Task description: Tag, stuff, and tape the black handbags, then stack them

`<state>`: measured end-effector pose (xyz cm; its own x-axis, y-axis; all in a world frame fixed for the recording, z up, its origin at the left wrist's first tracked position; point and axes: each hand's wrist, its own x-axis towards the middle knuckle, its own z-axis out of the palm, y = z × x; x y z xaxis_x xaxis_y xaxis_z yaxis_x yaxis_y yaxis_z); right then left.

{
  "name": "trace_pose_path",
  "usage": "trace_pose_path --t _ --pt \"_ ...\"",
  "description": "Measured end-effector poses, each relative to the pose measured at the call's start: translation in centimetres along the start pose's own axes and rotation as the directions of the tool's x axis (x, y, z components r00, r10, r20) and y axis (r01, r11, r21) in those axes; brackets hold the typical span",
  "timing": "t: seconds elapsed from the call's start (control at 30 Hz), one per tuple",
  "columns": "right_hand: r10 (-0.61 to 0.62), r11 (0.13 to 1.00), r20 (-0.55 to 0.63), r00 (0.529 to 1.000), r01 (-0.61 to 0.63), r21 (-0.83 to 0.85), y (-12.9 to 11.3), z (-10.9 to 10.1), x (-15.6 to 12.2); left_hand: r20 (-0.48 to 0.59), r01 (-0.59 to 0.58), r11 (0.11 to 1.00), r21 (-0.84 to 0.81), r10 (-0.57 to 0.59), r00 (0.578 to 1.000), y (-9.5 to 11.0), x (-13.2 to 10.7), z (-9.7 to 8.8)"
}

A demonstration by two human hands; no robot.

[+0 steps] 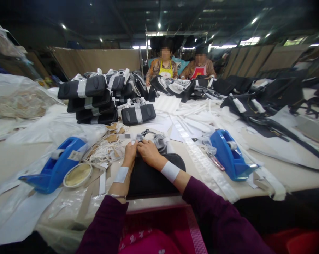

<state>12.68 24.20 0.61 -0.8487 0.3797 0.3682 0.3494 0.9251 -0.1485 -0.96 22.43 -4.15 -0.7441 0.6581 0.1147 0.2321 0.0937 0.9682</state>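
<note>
— Warehouse hall, dim overhead, and a long counter (294,173) littered with white paper strips. Where are the hands?
— Lower centre of the frame. The left hand (130,151) and right hand (149,152) touch each other at the far edge of a black bag (148,180) lying flat at the counter's near edge.
— Gripping it?
— Both are curled with the fingertips hidden. Whether they pinch the bag's edge or the clear wrapping (159,141) just beyond it, I cannot tell.
— Which step, would you say?
— Dressing the bag's top edge, I judge. One blue tape dispenser (55,165) stands at lower left with a tape roll (77,174) beside it, a second dispenser (229,155) at centre right. Wrapped bags (90,98) are stacked at upper left.
— And from here?
— Taking tape would call for freeing one hand while the other pins the edge.
</note>
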Motion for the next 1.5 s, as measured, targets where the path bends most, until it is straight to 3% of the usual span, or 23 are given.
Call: trace_pose_path --t 0.07,0.13,0.17,0.2,0.27,0.3,0.37,0.43,0.47,0.5,0.63,0.9,1.07,1.2,1.4,1.5 --pt "0.018 1.0 -0.08 0.997 -0.019 -0.004 -0.1 -1.1 -0.9 -0.051 -0.023 0.997 0.069 0.026 0.998 0.9 -0.5 0.0" --pt "0.15 0.988 -0.286 0.947 -0.13 0.089 0.6 -2.2 -2.1 -0.129 -0.053 0.99 0.127 0.07 0.989 1.8 -1.4 0.1" --pt "0.291 0.954 -0.397 0.87 -0.231 0.193 1.2 -2.5 -2.6 -0.165 -0.079 0.984 0.157 0.105 0.981 2.3 -1.9 0.1" --pt "0.46 0.884 -0.467 0.755 -0.338 0.324 2.1 -2.7 -3.1 -0.191 -0.126 0.971 0.203 0.165 0.968 2.8 -2.6 0.2" --pt "0.733 0.678 -0.446 0.514 -0.5 0.538 4.1 -2.6 -3.8 -0.165 -0.296 0.893 0.34 0.366 0.916 3.7 -4.1 0.4" --pt "0.808 0.587 -0.393 0.438 -0.55 0.594 5.0 -2.2 -4.1 -0.083 -0.416 0.81 0.413 0.488 0.869 4.1 -4.8 0.5" --pt "0.867 0.494 -0.311 0.388 -0.598 0.631 6.5 -1.2 -4.3 0.224 -0.675 0.567 0.472 0.663 0.714 4.7 -6.0 0.9" --pt "0.877 0.474 -0.281 0.389 -0.611 0.634 7.2 -0.3 -4.2 0.524 -0.84 0.366 0.401 0.661 0.538 5.0 -6.8 1.2" --pt "0.879 0.47 -0.276 0.389 -0.613 0.635 7.3 0.0 -4.2 0.619 -0.878 0.302 0.371 0.625 0.476 5.1 -7.1 1.2" --pt "0.879 0.471 -0.276 0.39 -0.613 0.634 7.2 0.2 -4.1 0.675 -0.895 0.263 0.361 0.588 0.445 5.1 -7.2 1.3" --pt "0.86 0.505 -0.294 0.417 -0.612 0.609 6.5 0.3 -4.0 0.726 -0.893 0.233 0.384 0.521 0.448 5.3 -7.3 1.6" --pt "0.796 0.596 -0.296 0.528 -0.599 0.535 6.0 0.3 -4.1 0.715 -0.861 0.312 0.402 0.48 0.508 5.3 -7.1 3.4" --pt "0.722 0.674 -0.261 0.641 -0.566 0.475 6.2 0.7 -3.9 0.736 -0.87 0.373 0.321 0.481 0.477 4.4 -6.2 3.4" --pt "0.681 0.707 -0.214 0.7 -0.553 0.44 6.5 1.0 -3.7 0.755 -0.871 0.439 0.222 0.488 0.438 3.7 -5.6 3.3" --pt "0.694 0.688 -0.139 0.707 -0.592 0.42 7.1 1.6 -3.4 0.77 -0.829 0.555 0.064 0.502 0.395 3.1 -5.4 3.2" --pt "0.694 0.688 -0.144 0.705 -0.592 0.419 6.9 0.9 -3.1 0.743 -0.783 0.621 0.004 0.523 0.419 3.3 -5.8 3.0"
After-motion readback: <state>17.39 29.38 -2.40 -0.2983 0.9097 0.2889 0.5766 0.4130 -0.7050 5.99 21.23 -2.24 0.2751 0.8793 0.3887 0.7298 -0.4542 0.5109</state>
